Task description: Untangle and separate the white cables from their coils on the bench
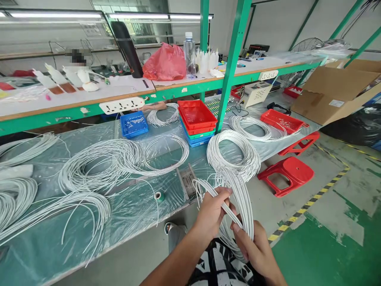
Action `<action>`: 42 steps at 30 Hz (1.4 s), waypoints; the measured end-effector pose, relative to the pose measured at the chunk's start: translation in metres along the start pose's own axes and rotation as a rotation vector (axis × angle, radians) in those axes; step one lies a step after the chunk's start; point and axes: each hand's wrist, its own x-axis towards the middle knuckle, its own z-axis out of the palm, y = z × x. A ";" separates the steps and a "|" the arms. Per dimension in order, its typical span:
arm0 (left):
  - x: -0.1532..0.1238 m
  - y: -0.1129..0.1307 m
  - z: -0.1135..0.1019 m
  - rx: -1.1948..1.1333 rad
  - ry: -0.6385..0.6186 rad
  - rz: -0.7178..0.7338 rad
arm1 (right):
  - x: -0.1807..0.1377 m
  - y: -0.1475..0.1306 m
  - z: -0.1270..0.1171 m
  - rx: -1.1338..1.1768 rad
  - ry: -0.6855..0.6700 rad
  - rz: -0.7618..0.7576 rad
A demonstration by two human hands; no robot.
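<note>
From my feed, a long table (pixel 89 222) under clear plastic sheeting runs toward ten o'clock. Green steel posts (pixel 233 59) carry a white-topped shelf (pixel 89 97) above it, fluorescent tubes (pixel 56 15) glowing at eleven o'clock. Two red stools (pixel 287 174) sit at three o'clock on grey concrete floor (pixel 336 190), patched green with yellow-black hazard tape (pixel 309 202).

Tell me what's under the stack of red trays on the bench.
Beneath the red trays sit a green tray and blue trays, with only their front edges showing. All rest on the plastic-covered bench. Whatever lies inside the lower trays is covered.
</note>
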 end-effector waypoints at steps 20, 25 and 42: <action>0.000 -0.011 -0.001 -0.139 -0.103 0.245 | 0.015 -0.003 -0.003 0.210 0.030 0.124; 0.001 -0.002 0.003 -0.183 -0.153 0.159 | 0.011 0.004 0.003 0.084 0.007 0.107; 0.003 0.004 -0.009 0.020 -0.051 0.055 | 0.013 -0.006 0.009 -0.136 0.069 -0.051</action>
